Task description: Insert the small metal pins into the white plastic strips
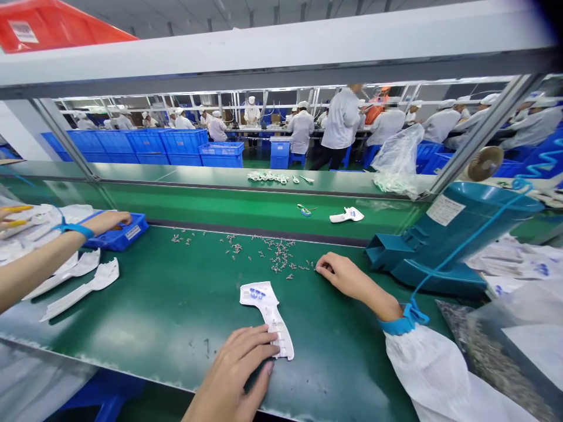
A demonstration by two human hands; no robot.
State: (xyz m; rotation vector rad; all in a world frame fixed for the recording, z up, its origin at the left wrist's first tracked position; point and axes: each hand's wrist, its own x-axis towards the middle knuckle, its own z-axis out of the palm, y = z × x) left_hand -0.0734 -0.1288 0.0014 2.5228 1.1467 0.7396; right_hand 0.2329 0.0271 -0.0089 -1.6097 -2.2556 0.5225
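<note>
White plastic makes up the handle piece lying on the green table, its blue-marked end pointing away from the person. The left hand rests its outstretched fingers on the near end, thumb apart. The right hand has thumb and fingertips drawn together beside scattered screws; whether they pinch one, I cannot tell. Near its wrist stands a teal machine. At far left, a co-worker's hand reaches over a blue tray.
</note>
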